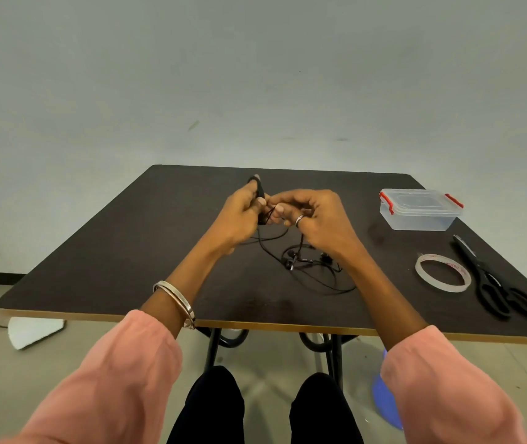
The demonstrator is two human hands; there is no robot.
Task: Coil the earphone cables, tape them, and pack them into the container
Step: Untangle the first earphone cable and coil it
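A black earphone cable [307,267] lies in loose loops on the dark table [127,251], with its earbuds near the middle. My left hand [239,216] is raised over the table and holds a small coil of the cable wound around its fingers. Close beside it, my right hand [316,216] pinches the cable strand that runs down to the table. A clear plastic container [420,209] with red clips and its lid on stands at the far right. A roll of clear tape [443,273] lies flat on the right, nearer to me.
Black scissors [496,283] lie right of the tape, near the table's right edge. The table's front edge runs just above my sleeves. A white charger and cables sit on the floor at left, and a blue stool [387,398] stands under the table at right.
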